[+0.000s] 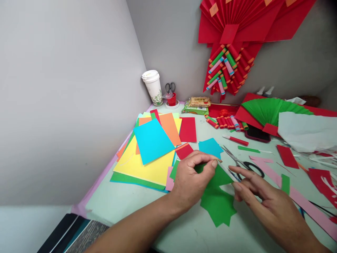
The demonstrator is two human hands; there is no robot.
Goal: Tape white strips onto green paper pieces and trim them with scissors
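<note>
My left hand (193,177) is closed in a pinch, thumb against forefinger, on one end of a thin whitish strip (226,171). The strip's other end is between the thumb and fingers of my right hand (259,196). Its exact kind is hard to make out. Beneath both hands lie cut pieces of green paper (218,205) with pointed, jagged edges, partly hidden by my left hand. Just beyond my fingers are open scissors (240,163) with dark handles and a small blue paper piece (210,147).
Coloured paper sheets (154,140) are stacked at left. Behind them stand a white lidded cup (153,88) and a red holder (171,100) with small scissors. Little paper rolls (229,123), a red pen (237,140), a green folded fan (273,109) and pink strips (310,211) lie rightward.
</note>
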